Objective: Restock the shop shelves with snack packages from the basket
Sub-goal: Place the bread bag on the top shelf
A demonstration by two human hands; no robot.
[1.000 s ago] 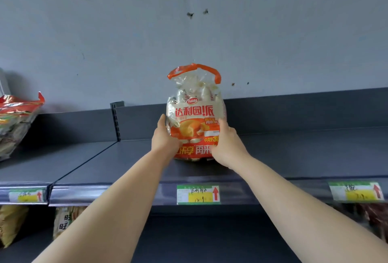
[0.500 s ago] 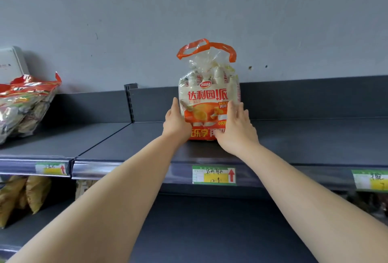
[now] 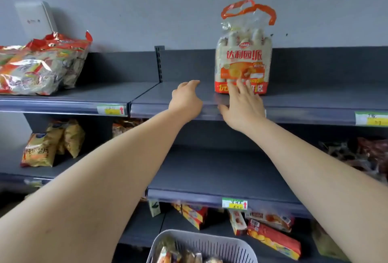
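An orange and white snack bag with an orange handle stands upright on the top shelf, against the back panel. My left hand hovers over the shelf's front edge, left of the bag, fingers relaxed and empty. My right hand is in front of the bag's lower edge with fingers spread, holding nothing; whether the fingertips touch the bag I cannot tell. The grey slotted basket with several snack packs sits at the bottom centre.
Red and silver bags lie on the top shelf at the left. Yellow chip bags stand on the middle shelf. Red boxes lie on the lowest shelf. Price tags hang along the shelf edges.
Both hands have let go of the snack bag and drawn back toward the shelf's front edge. The bag now stands alone. The view has tilted down, showing the lower shelves and basket.
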